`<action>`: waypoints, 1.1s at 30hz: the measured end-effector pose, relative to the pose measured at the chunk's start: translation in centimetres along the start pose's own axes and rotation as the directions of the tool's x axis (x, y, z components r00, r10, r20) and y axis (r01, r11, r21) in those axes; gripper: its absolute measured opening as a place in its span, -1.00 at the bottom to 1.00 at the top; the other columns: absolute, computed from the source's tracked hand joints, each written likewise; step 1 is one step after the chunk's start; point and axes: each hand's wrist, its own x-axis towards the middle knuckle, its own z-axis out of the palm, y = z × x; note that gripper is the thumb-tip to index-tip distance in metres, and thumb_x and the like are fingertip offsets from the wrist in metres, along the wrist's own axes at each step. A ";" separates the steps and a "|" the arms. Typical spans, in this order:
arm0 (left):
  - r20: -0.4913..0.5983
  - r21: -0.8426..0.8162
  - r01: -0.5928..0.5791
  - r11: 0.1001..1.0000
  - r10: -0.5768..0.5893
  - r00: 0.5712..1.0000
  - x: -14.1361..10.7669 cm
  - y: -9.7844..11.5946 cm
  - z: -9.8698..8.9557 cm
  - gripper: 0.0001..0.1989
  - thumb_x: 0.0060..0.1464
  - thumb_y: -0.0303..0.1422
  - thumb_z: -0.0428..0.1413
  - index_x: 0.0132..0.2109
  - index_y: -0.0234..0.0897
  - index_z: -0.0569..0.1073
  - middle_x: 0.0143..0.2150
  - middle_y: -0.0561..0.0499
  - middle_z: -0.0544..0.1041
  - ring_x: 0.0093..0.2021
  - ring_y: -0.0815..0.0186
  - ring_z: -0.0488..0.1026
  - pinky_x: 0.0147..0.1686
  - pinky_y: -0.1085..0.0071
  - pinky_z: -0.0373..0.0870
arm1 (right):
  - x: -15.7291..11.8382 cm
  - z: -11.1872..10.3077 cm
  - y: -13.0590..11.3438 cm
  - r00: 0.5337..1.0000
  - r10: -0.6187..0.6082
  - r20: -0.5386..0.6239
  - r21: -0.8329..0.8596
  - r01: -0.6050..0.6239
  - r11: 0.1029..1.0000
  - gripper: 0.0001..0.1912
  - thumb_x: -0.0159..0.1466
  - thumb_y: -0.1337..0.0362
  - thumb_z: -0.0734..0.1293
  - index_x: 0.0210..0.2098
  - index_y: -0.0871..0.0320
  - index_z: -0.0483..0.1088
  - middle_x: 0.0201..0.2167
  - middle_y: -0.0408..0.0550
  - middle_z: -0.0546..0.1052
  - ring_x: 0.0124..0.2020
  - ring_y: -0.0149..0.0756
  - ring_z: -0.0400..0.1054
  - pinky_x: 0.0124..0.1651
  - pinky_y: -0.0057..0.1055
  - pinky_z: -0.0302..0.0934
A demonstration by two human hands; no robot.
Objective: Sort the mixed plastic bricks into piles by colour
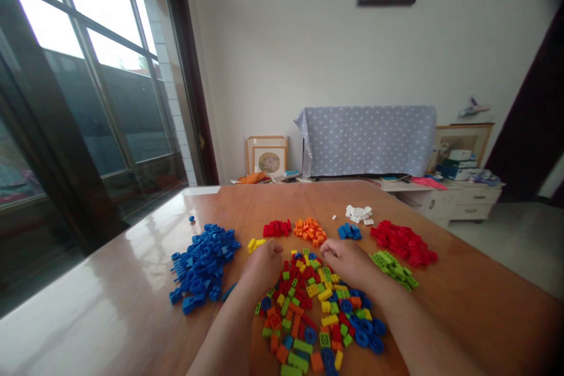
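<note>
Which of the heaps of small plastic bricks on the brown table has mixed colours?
The heap of multicoloured plastic bricks between the left forearm and right forearm; the others each show one colour.

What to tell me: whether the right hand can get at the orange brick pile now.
Probably yes: the right hand is close beside the orange brick pile, with nothing visible standing between them.
</note>
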 end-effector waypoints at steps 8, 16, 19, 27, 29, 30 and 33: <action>0.188 -0.139 0.011 0.990 0.016 0.982 -0.7 0.8 0.8 -0.88 0.02 -0.48 0.04 -0.34 -0.29 0.49 -0.48 0.08 0.38 -0.48 0.41 0.23 -0.51 0.52 0.08 | -0.2 0.0 -0.4 1.000 -0.026 -0.001 0.016 0.026 1.000 -0.78 0.30 0.22 0.22 -0.29 0.05 0.51 -0.37 -0.13 0.58 -0.33 -0.31 0.38 -0.33 -0.46 -0.01; 0.234 -0.344 0.175 0.922 -0.096 0.967 -0.7 0.7 0.8 -0.83 -0.01 -0.50 0.03 -0.24 -0.30 0.46 -0.46 0.08 0.43 -0.52 0.44 0.28 -0.55 0.54 0.10 | -0.4 -0.1 -0.7 0.999 -0.038 0.000 0.054 0.038 0.998 -0.76 0.31 0.19 0.22 -0.27 0.05 0.53 -0.36 -0.12 0.59 -0.32 -0.29 0.38 -0.30 -0.47 0.04; 0.145 -0.171 0.106 0.980 -0.082 0.986 -0.6 0.4 0.6 -0.82 -0.02 -0.50 0.06 -0.25 -0.31 0.50 -0.48 0.08 0.41 -0.51 0.43 0.27 -0.55 0.53 0.04 | -0.3 0.0 -0.6 0.999 -0.037 0.000 0.062 0.037 0.997 -0.76 0.30 0.20 0.22 -0.27 0.05 0.52 -0.35 -0.13 0.59 -0.32 -0.29 0.38 -0.29 -0.47 0.04; 0.184 0.026 -0.089 0.996 0.082 0.979 -1.7 1.6 -0.1 -0.86 0.01 -0.50 0.02 -0.36 -0.31 0.48 -0.48 0.08 0.41 -0.46 0.41 0.25 -0.52 0.51 0.03 | -0.6 0.2 -0.5 0.995 -0.036 0.088 0.072 0.030 0.997 -0.80 0.23 0.30 0.24 -0.29 0.08 0.52 -0.40 -0.14 0.57 -0.38 -0.33 0.36 -0.39 -0.48 -0.03; 0.199 0.022 -0.129 0.991 0.122 0.972 -2.0 2.1 -0.2 -0.83 0.00 -0.51 0.01 -0.32 -0.31 0.50 -0.45 0.07 0.44 -0.42 0.39 0.28 -0.49 0.51 0.07 | -0.8 0.2 -0.8 0.990 -0.045 0.130 0.068 0.036 0.997 -0.80 0.21 0.31 0.25 -0.30 0.07 0.53 -0.42 -0.15 0.57 -0.39 -0.33 0.35 -0.39 -0.47 -0.04; 0.207 0.021 -0.150 0.989 0.142 0.968 -2.1 2.3 -0.2 -0.81 -0.01 -0.52 0.01 -0.30 -0.31 0.51 -0.44 0.06 0.45 -0.41 0.37 0.30 -0.47 0.51 0.09 | -0.9 0.2 -0.9 0.987 -0.050 0.150 0.060 0.041 0.997 -0.80 0.20 0.32 0.25 -0.30 0.06 0.54 -0.41 -0.15 0.57 -0.38 -0.33 0.35 -0.39 -0.47 -0.04; 0.226 0.033 -0.186 0.982 0.174 0.958 -2.2 2.5 0.0 -0.77 -0.02 -0.55 -0.01 -0.29 -0.31 0.52 -0.41 0.04 0.49 -0.38 0.35 0.33 -0.44 0.51 0.13 | -1.0 0.2 -1.4 0.982 -0.048 0.184 0.013 0.047 0.999 -0.80 0.19 0.31 0.29 -0.27 0.02 0.55 -0.40 -0.16 0.58 -0.38 -0.32 0.35 -0.38 -0.45 -0.06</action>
